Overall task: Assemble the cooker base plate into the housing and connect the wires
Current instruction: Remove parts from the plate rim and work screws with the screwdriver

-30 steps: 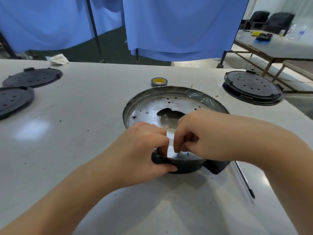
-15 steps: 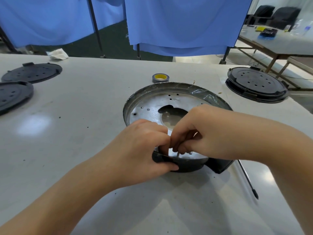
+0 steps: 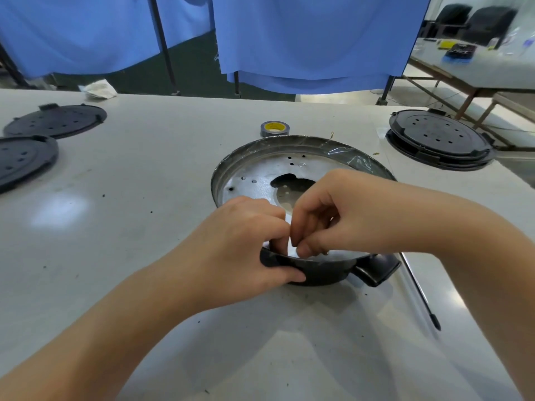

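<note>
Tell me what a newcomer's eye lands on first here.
Centre stage, the left hand grips the near rim of the round black cooker housing, thumb outside, while the right hand pinches something small inside it. The perforated silver metal base plate gleams within. Beyond sits a grey tape roll with yellow core; stacked black round lids lie far right.

bright overhead light | glare on table [image 3: 58, 215] | edges warped | far-right blurred

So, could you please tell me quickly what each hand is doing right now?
Left hand: grips the housing near rim.
Right hand: fingers curled, pinching something small; cannot tell what.
</note>
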A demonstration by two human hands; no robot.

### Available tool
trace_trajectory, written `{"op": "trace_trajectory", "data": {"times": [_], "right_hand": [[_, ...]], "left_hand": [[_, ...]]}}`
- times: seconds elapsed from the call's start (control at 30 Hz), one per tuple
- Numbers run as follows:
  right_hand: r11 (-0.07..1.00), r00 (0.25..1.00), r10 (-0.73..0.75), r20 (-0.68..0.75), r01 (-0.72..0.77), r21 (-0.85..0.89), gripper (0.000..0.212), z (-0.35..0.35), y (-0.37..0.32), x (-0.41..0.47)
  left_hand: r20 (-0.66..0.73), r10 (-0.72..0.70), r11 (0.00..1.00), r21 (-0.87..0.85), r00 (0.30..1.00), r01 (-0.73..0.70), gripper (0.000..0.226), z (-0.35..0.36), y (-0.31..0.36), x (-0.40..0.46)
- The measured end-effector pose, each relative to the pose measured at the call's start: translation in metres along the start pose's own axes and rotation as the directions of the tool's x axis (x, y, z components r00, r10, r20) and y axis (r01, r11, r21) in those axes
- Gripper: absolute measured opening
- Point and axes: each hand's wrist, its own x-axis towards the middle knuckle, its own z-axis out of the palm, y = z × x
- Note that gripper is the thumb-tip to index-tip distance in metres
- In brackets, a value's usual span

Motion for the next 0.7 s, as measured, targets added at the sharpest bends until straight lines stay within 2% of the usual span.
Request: {"op": "trace_trajectory", "data": {"times": [0.4,0.53,0.7], "right_hand": [[0.996,1.000,0.013,-0.027,-0.016,-0.085,0.004,0.0024,-0.0012,0.0016],[0.993,0.999,0.050,0.000,-0.050,-0.103,0.009,0.0020,-0.0009,0.0009],[0.969,0.997,0.081,0.003,-0.078,-0.232,0.022,0.0074,-0.0005,0.0020]], "left_hand": [[0.019,-0.050,0.998,-0.035,0.999,0.051,0.031,0.0009,-0.0002,0.0007],[0.024,-0.061,0.997,-0.046,0.998,0.062,0.032,0.0002,0.0004,-0.0001],[0.012,-0.026,1.000,-0.011,1.000,0.026,0.035,-0.0002,-0.0013,-0.0002]]}}
